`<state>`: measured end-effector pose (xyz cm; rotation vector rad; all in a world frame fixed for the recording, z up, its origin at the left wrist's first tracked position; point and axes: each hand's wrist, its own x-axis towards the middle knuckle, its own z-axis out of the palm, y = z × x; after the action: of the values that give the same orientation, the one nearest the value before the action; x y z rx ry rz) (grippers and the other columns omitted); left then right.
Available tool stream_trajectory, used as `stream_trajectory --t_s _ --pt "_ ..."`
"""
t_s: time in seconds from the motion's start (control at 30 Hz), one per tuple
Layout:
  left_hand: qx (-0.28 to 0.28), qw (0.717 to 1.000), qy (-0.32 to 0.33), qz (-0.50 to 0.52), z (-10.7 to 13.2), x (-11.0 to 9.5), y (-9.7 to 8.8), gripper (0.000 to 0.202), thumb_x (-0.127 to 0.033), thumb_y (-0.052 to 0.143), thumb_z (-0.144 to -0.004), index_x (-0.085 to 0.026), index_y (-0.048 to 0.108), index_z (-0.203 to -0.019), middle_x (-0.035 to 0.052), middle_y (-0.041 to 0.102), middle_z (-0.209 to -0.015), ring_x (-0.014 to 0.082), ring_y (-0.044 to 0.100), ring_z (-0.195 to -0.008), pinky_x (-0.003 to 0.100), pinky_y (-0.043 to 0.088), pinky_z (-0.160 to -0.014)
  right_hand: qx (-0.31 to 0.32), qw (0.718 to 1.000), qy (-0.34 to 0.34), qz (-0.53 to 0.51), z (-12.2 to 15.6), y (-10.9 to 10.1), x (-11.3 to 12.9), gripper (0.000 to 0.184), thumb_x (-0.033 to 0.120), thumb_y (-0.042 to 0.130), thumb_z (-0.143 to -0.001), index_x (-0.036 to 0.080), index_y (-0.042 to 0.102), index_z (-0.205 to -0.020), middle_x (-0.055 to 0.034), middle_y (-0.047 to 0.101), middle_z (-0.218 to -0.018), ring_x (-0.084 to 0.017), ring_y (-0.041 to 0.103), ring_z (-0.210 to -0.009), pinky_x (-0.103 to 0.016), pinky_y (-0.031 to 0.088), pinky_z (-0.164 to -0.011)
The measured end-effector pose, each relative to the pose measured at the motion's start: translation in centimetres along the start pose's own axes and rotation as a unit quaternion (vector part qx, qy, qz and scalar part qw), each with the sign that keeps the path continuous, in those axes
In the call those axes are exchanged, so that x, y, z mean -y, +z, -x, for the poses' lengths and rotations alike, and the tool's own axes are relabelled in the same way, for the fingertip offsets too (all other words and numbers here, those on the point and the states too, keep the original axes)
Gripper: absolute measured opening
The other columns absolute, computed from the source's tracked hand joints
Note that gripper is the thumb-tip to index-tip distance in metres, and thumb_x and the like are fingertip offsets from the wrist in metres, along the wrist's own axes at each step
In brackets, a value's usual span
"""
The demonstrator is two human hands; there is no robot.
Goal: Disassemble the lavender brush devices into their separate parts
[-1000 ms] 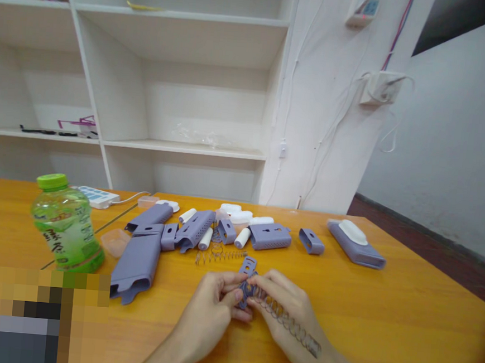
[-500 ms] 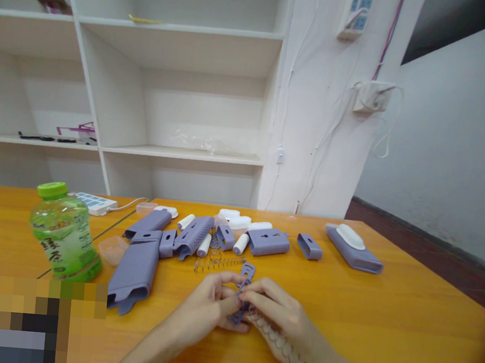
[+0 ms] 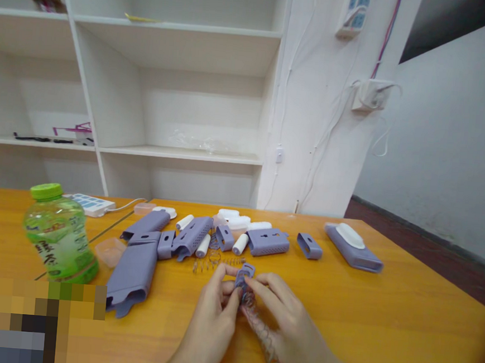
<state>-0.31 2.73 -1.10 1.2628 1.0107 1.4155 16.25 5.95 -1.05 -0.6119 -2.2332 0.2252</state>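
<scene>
My left hand (image 3: 213, 322) is closed on a small flat purple plastic piece (image 3: 246, 270) with slots, held up over the table. From the piece's lower end a long, thin coil spring (image 3: 269, 352) runs down towards me. My right hand (image 3: 298, 326) has its fingertips at the join of piece and spring, closed on the spring; its thumb is mostly hidden. Just beyond my hands, more loose coil springs (image 3: 219, 263) lie on the table.
Purple housings (image 3: 135, 268) lie at the left, with perforated purple cases (image 3: 268, 242), white cylinders (image 3: 241, 244) and white oval parts (image 3: 238, 222) farther back. A purple ring (image 3: 309, 246) and a capped housing (image 3: 356, 255) lie right. A green bottle (image 3: 59, 240) stands left, before a power strip (image 3: 92, 204).
My left hand has turned more upright, and the purple piece has tilted with it. The spring now hangs more steeply, farther left of my right wrist. My right fingers have spread a little.
</scene>
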Motion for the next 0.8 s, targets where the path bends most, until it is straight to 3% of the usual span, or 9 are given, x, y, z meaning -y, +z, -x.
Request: stream_trajectory --t_s 0.2,0.3,0.47,0.6,0.8 --pt "0.006 0.999 -0.007 0.039 0.17 0.20 0.28 0.020 -0.034 0.062 -0.092 -0.022 0.050 -0.102 0.0069 0.072 -0.099 0.0200 0.067 -0.092 0.028 0.046 -0.077 -0.002 1.000 0.008 0.014 0.39 0.73 -0.10 0.044 0.009 0.055 -0.092 0.021 0.050 -0.135 -0.0119 0.060 -0.123 -0.024 0.062 -0.114 -0.037 0.054 -0.101" --pt "0.010 0.998 -0.013 0.064 0.26 0.35 0.15 0.023 -0.035 0.065 -0.090 -0.022 0.052 -0.104 0.0078 0.072 -0.103 0.0211 0.066 -0.098 0.029 0.046 -0.080 -0.005 0.999 -0.014 0.030 0.22 0.54 0.23 0.041 0.010 0.052 -0.094 0.019 0.051 -0.133 -0.0132 0.062 -0.120 -0.025 0.063 -0.111 -0.038 0.057 -0.096" --pt "0.040 0.990 -0.036 0.130 0.17 0.33 -0.23 0.030 -0.026 0.069 -0.083 -0.023 0.052 -0.108 0.0052 0.072 -0.098 0.0192 0.066 -0.087 0.029 0.045 -0.078 -0.009 0.997 -0.045 0.057 0.14 0.59 0.07 0.037 0.011 0.050 -0.095 0.019 0.051 -0.131 -0.0133 0.064 -0.115 -0.026 0.064 -0.104 -0.040 0.059 -0.090" --pt "0.053 0.978 -0.059 0.191 -0.04 0.10 -0.32 0.034 -0.013 0.065 -0.074 -0.022 0.054 -0.105 0.0035 0.072 -0.090 0.0170 0.065 -0.078 0.029 0.046 -0.075 0.008 0.999 -0.022 0.049 0.35 0.79 -0.17 0.036 0.010 0.055 -0.092 0.020 0.051 -0.127 -0.0121 0.063 -0.114 -0.026 0.063 -0.102 -0.041 0.058 -0.089" --pt "0.023 0.979 -0.083 0.182 0.08 0.04 -0.32 0.024 -0.019 0.063 -0.079 -0.021 0.055 -0.101 0.0039 0.072 -0.089 0.0176 0.064 -0.081 0.030 0.046 -0.076 0.001 1.000 0.024 0.004 0.09 0.46 0.64 0.028 0.009 0.055 -0.091 0.021 0.055 -0.117 -0.0082 0.062 -0.106 -0.023 0.064 -0.097 -0.038 0.057 -0.087"
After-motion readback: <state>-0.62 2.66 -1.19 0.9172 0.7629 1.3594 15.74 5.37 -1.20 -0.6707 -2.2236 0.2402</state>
